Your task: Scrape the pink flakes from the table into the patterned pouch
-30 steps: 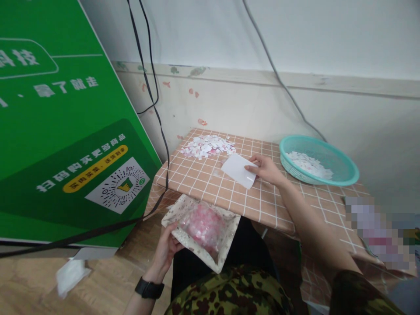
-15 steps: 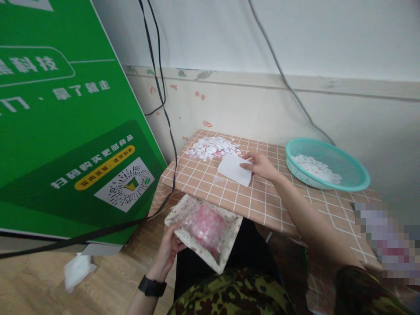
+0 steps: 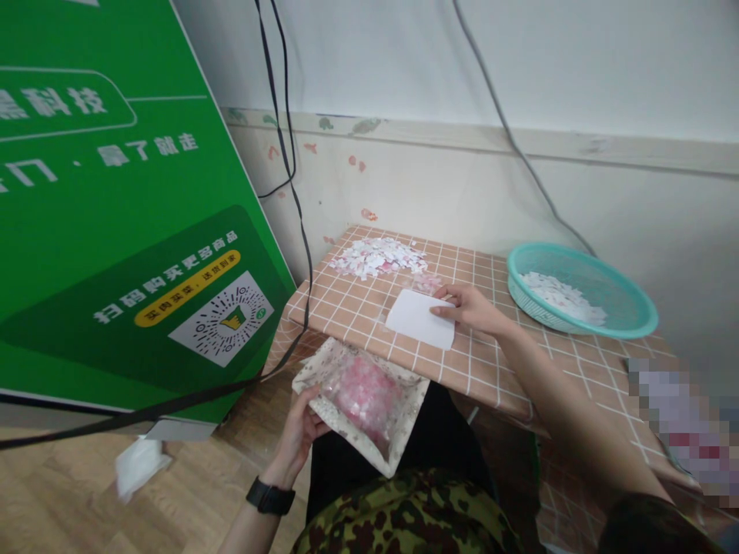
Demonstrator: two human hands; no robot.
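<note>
My left hand (image 3: 301,431) grips the near-left rim of a patterned, pale fabric-like tray (image 3: 398,442), held just below the table's front edge. Inside it lies a heap of small pink and clear pieces (image 3: 366,392). Over the tabletop, my right hand (image 3: 470,308) pinches the right side of a white card (image 3: 419,319), which lies low against the cloth. A few pinkish clear pieces (image 3: 424,282) are on the table just behind the card. Farther back is a pile of small white paper-like pieces (image 3: 378,256), some of them pink.
A turquoise plastic basket (image 3: 640,308) with white pieces in it stands on the right of the checked table (image 3: 479,362). To the left rises a green sign panel (image 3: 144,192), with a black strap (image 3: 303,254) hanging before the table corner. A white bag (image 3: 138,465) lies on the floor.
My right hand has drawn the white card toward the table's front edge and slightly right, uncovering pinkish pieces behind it. The tray stays in my left hand, almost unmoved.
</note>
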